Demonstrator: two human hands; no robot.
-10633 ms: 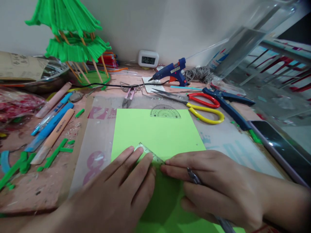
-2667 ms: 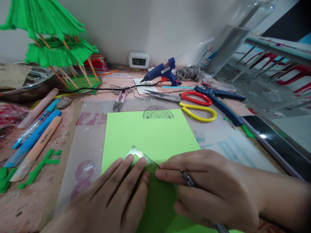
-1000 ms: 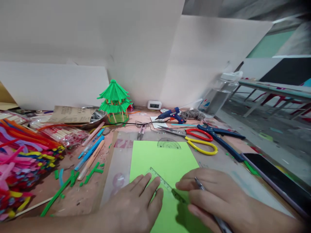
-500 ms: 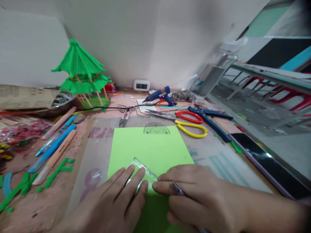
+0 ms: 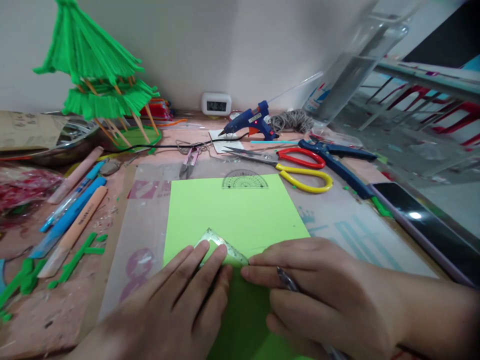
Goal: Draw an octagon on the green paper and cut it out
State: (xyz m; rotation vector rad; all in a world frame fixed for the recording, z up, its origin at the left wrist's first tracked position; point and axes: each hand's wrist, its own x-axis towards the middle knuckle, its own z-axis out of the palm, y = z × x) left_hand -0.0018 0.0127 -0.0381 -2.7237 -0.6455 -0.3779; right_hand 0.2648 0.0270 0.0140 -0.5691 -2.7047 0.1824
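Note:
A sheet of light green paper lies on the mat before me. My left hand rests with fingers stretched out on a clear set square, holding it against the paper. Part of the set square is hidden under the fingers. My right hand is closed around a dark pen, tucked between its fingers. Its thumb and index fingertips touch the set square's right corner. A clear protractor lies on the paper's far edge.
Scissors, blue pliers, a glue gun and small clippers lie beyond the paper. Markers are at left, beneath a green pavilion model. A phone lies at right; a small clock stands behind.
The camera view has tipped down and come nearer, so the table items appear higher and larger. Both hands stay at the set square with little change.

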